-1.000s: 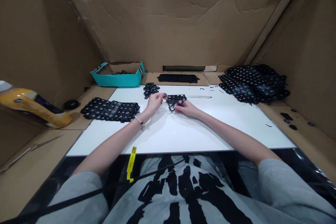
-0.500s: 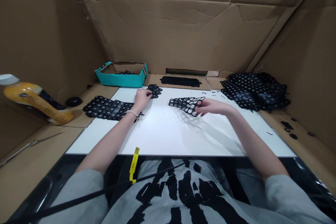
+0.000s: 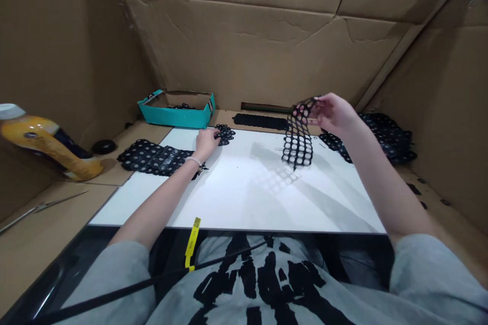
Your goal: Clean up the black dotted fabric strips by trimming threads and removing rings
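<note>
Pinched in my right hand (image 3: 335, 114), a black perforated sheet (image 3: 298, 147) hangs like a net over the white board (image 3: 236, 198), its lower end casting a shadow there. My left hand (image 3: 207, 143) rests on the board with its fingers curled together. Its fingertips are at the edge of a small cluster of black rings (image 3: 226, 134); what they pinch, if anything, is hidden. Under and left of my left wrist lies a flat black dotted strip (image 3: 152, 157) with a printed patch. Behind my right hand is a heap of black dotted sheets (image 3: 392, 137).
A teal box (image 3: 177, 116) with black pieces inside stands at the back left. A plain black strip (image 3: 259, 121) lies at the back. On the left are a yellow bottle (image 3: 49, 144), a round black object (image 3: 104, 147) and scissors (image 3: 40, 207). Cardboard walls (image 3: 244, 45) enclose the board.
My right hand has risen and moved right and back, lifting the perforated sheet so that it hangs lengthwise. My left hand has stayed by the ring cluster.
</note>
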Demonstrator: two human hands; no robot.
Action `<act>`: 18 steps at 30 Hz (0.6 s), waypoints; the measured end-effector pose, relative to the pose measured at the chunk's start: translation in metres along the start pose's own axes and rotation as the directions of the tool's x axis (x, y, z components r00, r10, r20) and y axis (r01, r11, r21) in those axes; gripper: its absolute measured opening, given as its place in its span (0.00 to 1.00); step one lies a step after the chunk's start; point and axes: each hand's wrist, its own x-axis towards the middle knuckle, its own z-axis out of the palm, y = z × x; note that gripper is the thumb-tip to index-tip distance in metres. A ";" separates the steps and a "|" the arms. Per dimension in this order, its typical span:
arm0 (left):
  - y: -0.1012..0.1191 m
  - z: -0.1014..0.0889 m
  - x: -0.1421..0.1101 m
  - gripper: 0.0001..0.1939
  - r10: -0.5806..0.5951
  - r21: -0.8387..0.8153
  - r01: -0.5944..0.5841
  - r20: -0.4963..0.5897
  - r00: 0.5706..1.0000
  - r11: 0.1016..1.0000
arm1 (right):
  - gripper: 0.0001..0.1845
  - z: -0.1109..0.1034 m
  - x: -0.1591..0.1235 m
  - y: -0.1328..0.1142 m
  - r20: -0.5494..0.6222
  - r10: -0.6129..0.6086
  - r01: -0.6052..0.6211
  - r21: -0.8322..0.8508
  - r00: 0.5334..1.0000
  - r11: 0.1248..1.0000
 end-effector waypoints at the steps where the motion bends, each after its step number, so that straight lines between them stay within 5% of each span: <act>1: 0.001 -0.002 -0.003 0.18 0.017 0.007 -0.017 -0.006 1.000 1.000 | 0.15 0.005 0.016 -0.002 0.024 -0.019 0.017 0.064 1.000 0.998; 6: 0.011 -0.008 -0.017 0.15 0.178 -0.066 -0.171 0.142 0.974 0.983 | 0.15 0.036 0.118 -0.015 0.035 -0.213 0.191 0.318 0.976 0.929; 12: 0.024 -0.002 -0.029 0.13 0.319 0.044 -0.331 0.183 0.930 0.942 | 0.11 0.057 0.213 0.006 -0.033 -0.214 0.206 0.445 0.976 0.871; 14: 0.026 -0.001 -0.030 0.14 0.334 0.044 -0.346 0.174 0.926 0.937 | 0.10 0.054 0.215 0.038 -0.076 -0.119 0.138 0.343 0.990 0.929; 16: 0.026 -0.001 -0.031 0.14 0.333 0.036 -0.344 0.172 0.927 0.938 | 0.08 0.047 0.204 0.076 -0.172 0.077 -0.076 0.010 0.982 0.997; 18: 0.026 -0.002 -0.031 0.14 0.318 0.036 -0.330 0.185 0.930 0.943 | 0.07 0.040 0.188 0.111 -0.242 0.185 -0.258 -0.319 0.953 0.912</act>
